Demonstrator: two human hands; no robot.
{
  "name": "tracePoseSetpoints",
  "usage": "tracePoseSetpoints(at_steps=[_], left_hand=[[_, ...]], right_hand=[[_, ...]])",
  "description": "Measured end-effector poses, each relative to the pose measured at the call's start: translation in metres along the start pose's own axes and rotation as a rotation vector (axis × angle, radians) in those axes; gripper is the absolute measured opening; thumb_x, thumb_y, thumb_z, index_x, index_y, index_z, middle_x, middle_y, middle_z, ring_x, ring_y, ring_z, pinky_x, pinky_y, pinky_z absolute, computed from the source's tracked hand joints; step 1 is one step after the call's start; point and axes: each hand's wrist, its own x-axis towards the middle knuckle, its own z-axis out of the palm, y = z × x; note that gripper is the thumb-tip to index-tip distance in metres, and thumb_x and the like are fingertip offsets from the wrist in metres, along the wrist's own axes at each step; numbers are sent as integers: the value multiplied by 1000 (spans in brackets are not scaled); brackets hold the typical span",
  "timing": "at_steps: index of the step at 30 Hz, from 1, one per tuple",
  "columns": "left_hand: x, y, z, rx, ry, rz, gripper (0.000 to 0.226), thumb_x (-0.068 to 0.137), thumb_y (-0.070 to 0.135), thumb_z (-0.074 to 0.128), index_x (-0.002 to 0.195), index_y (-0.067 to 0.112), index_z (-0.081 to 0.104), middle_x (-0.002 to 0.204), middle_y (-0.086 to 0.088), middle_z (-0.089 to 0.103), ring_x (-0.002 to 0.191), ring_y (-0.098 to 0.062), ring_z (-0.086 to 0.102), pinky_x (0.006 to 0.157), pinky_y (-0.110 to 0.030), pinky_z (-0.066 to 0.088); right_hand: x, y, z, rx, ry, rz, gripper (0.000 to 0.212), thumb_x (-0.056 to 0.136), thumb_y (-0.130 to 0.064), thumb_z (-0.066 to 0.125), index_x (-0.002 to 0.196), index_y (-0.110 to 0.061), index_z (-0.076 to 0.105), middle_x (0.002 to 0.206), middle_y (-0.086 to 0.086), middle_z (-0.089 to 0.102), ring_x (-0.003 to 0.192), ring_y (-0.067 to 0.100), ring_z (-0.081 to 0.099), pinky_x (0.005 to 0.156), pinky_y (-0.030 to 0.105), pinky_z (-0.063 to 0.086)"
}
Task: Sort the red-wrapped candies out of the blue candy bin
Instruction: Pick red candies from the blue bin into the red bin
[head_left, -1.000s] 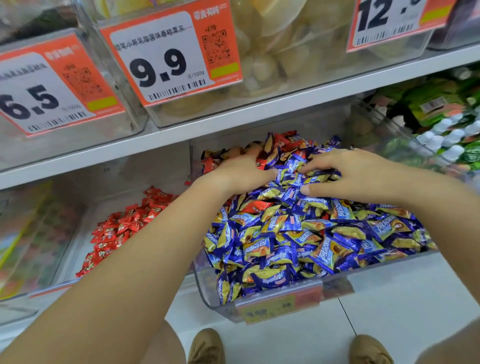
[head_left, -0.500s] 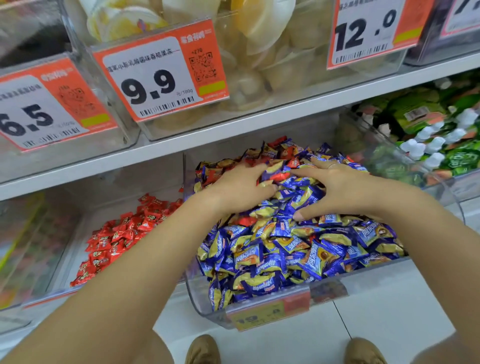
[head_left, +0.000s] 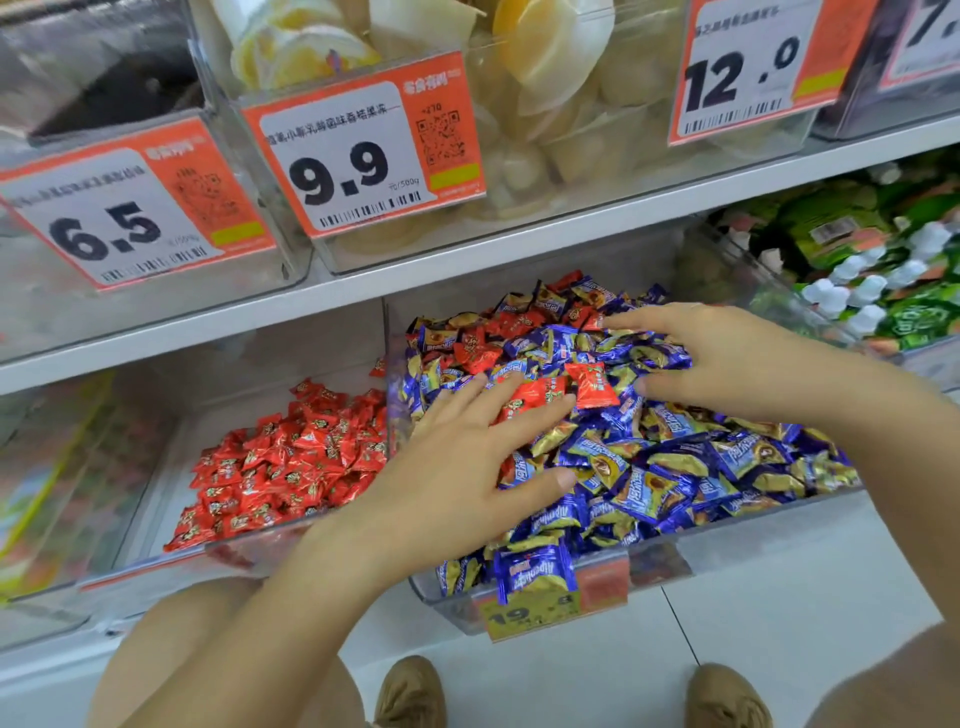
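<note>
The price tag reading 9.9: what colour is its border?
Orange border around a white panel, seen in the head view.

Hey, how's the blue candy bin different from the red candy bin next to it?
The blue bin is heaped nearly to its front wall; the red bin holds a lower pile with bare floor showing. The blue bin mixes blue-and-gold candies with red strays; the red bin holds only red. Both hands, left and right, rest on the blue bin's pile; none touches the red. Both bins are clear plastic.
</note>
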Motion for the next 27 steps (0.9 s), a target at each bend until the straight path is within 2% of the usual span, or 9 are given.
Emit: tracePoseSetpoints(at_steps=[3,5,7,12,14,16,20,24,27], left_hand=[[-7,-2,-9,-83,125,70,52,91,68,31,141,58,20,154,23,20,143,2,10,117,-25,10],[-8,-11,-22,-289,246,37,39,97,49,43,135,51,41,135,31,47,116,19,43,102,-10,31],[-5,-24,-35,-358,358,-11,28,98,33,50,122,45,57,114,30,63,103,16,54,92,-14,42],[3,-34,-42,-266,307,-58,26,93,23,55,110,37,68,101,34,60,97,19,52,85,-3,37],[2,-29,-43,-238,235,-51,30,89,44,56,117,37,65,110,27,61,96,18,50,84,-5,36],[4,-24,-39,-86,106,-60,68,75,77,45,132,41,49,131,19,54,116,3,47,98,-24,40],[20,-11,-26,148,110,-113,79,79,80,29,145,36,32,146,8,42,129,-18,38,105,-37,33],[38,-3,-19,237,133,-55,65,89,66,37,145,32,34,140,2,47,126,-23,39,102,-38,32],[41,-7,-16,88,113,-50,51,92,53,50,137,31,46,130,1,55,119,-21,49,98,-37,40]], right_hand=[[-7,-9,-2,-19,104,-17,41,88,-34,60,127,-43,51,113,-3,66,96,23,66,83,36,50],[-12,-15,-5,-7,150,-51,24,87,-35,62,111,-39,60,98,-19,64,90,8,63,78,26,45],[-16,-24,-6,0,176,-76,9,83,-41,64,92,-39,62,84,-25,62,81,1,60,72,25,43],[-9,-35,14,-179,236,-41,34,87,-50,52,114,-31,62,111,-5,51,87,17,55,79,34,46],[-5,-37,21,-164,216,6,47,89,-55,45,124,-28,58,120,1,50,100,21,57,84,35,45],[0,-39,27,-204,159,11,59,83,-65,39,123,-26,59,117,4,53,107,24,56,85,35,46],[6,-42,33,-271,143,-18,42,85,-50,59,120,-28,57,110,4,60,102,23,56,75,31,42],[6,-41,27,-150,252,-15,16,88,-24,57,103,-25,59,71,-10,51,62,8,45,53,24,28],[5,-41,25,-155,288,-17,16,92,-20,44,100,-24,57,81,-6,50,76,15,47,60,31,30]])
